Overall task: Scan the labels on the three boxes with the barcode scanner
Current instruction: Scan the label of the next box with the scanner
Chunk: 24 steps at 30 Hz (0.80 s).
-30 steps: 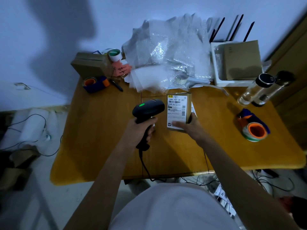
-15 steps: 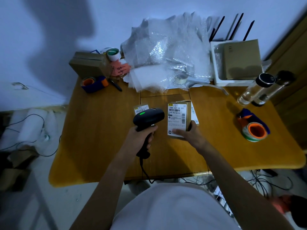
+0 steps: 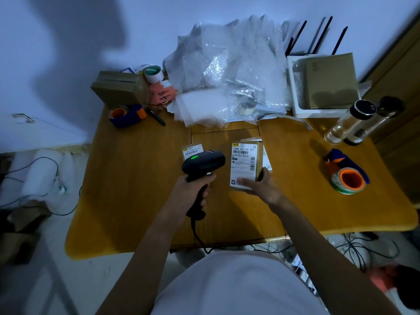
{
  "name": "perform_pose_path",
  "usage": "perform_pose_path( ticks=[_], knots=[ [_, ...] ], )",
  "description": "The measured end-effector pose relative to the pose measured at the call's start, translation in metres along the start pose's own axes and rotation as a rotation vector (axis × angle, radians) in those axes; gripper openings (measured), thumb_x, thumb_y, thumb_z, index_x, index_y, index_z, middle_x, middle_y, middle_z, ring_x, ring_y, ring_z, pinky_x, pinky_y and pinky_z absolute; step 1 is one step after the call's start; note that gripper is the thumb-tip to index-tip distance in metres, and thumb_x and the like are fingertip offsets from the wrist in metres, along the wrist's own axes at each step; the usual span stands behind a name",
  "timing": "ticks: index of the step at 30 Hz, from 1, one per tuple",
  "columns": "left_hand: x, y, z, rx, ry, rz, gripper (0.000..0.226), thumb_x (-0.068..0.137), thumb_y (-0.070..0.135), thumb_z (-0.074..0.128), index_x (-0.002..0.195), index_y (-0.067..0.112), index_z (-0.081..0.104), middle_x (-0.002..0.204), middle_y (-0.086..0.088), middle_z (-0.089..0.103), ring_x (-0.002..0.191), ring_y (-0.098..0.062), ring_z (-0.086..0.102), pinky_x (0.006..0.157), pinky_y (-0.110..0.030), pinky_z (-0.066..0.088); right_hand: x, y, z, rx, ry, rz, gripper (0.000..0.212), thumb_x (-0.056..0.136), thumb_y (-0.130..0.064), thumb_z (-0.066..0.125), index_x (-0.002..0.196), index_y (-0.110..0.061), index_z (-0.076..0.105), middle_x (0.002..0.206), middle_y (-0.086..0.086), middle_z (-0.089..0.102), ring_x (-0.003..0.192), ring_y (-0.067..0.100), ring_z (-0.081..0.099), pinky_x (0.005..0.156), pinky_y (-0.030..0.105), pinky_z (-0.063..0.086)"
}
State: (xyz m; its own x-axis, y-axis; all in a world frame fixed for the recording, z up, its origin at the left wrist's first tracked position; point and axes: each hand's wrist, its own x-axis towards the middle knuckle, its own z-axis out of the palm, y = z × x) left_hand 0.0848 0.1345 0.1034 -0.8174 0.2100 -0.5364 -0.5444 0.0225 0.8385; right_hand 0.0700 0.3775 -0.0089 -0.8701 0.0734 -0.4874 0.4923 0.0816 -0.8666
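My left hand (image 3: 189, 194) grips the handle of a black barcode scanner (image 3: 203, 165) with a green light on its head, held over the table's middle. My right hand (image 3: 261, 187) holds a small cardboard box (image 3: 245, 165) by its near end, white shipping label facing up, just right of the scanner's head. A second labelled box (image 3: 192, 150) lies flat behind the scanner, partly hidden by it. A third labelled box (image 3: 266, 159) shows only as an edge behind the held one.
The yellow wooden table (image 3: 136, 189) carries a bubble-wrap pile (image 3: 227, 71) at the back, a brown box (image 3: 120, 89) and tape dispenser (image 3: 127, 113) back left, a white tray (image 3: 295, 110) back right, two bottles (image 3: 356, 121) and another tape dispenser (image 3: 346, 176) at right.
The held box has come toward me and slightly lower on the table. The scanner has drawn back with it, uncovering the labelled box behind it.
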Motion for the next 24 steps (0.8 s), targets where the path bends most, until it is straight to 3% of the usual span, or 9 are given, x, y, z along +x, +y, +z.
perform_pose_path(
  ticks=[3,8,15,20,24],
  knots=[
    [0.002,0.001,0.0,-0.002,-0.002,0.002,0.024,0.09,0.028,0.075,0.075,0.012,0.064,0.058,-0.004,0.054,0.049,-0.018,0.048,0.057,-0.033,0.045,-0.004,-0.003,0.0,0.03,-0.01,-0.005,0.066,0.077,-0.024,0.09,0.131,-0.017,0.054,0.118,0.001,0.072,0.104,0.02,0.074,0.077,0.033,0.065],
    [0.003,0.002,0.0,0.018,0.006,0.006,0.026,0.091,0.028,0.074,0.073,0.013,0.063,0.057,-0.003,0.054,0.049,-0.018,0.049,0.057,-0.032,0.046,-0.002,-0.002,0.0,0.023,0.002,0.011,0.063,0.077,-0.025,0.09,0.128,-0.019,0.053,0.119,0.001,0.071,0.105,0.02,0.073,0.086,0.042,0.065],
    [0.008,0.004,-0.006,-0.017,0.03,0.008,0.021,0.091,0.027,0.072,0.08,0.012,0.063,0.059,-0.003,0.053,0.049,-0.016,0.049,0.054,-0.03,0.047,0.002,-0.003,0.002,0.008,-0.008,0.017,0.066,0.076,-0.029,0.09,0.131,-0.018,0.055,0.119,0.003,0.072,0.103,0.02,0.074,0.075,0.032,0.065],
    [0.012,0.012,-0.017,-0.08,0.069,-0.003,0.024,0.09,0.028,0.073,0.076,0.014,0.06,0.056,-0.001,0.051,0.047,-0.016,0.047,0.054,-0.03,0.045,0.005,-0.012,0.005,0.082,-0.019,0.041,0.043,0.083,-0.023,0.084,0.117,-0.022,0.057,0.115,0.003,0.071,0.103,0.022,0.073,0.086,0.039,0.064],
    [0.015,0.018,-0.027,-0.113,0.103,0.014,0.023,0.092,0.028,0.072,0.081,0.012,0.06,0.057,-0.002,0.05,0.046,-0.016,0.046,0.053,-0.031,0.045,0.013,-0.018,0.01,0.093,-0.024,0.053,0.064,0.083,-0.026,0.084,0.132,-0.012,0.047,0.122,0.008,0.069,0.105,0.024,0.073,0.082,0.037,0.065]
  ],
)
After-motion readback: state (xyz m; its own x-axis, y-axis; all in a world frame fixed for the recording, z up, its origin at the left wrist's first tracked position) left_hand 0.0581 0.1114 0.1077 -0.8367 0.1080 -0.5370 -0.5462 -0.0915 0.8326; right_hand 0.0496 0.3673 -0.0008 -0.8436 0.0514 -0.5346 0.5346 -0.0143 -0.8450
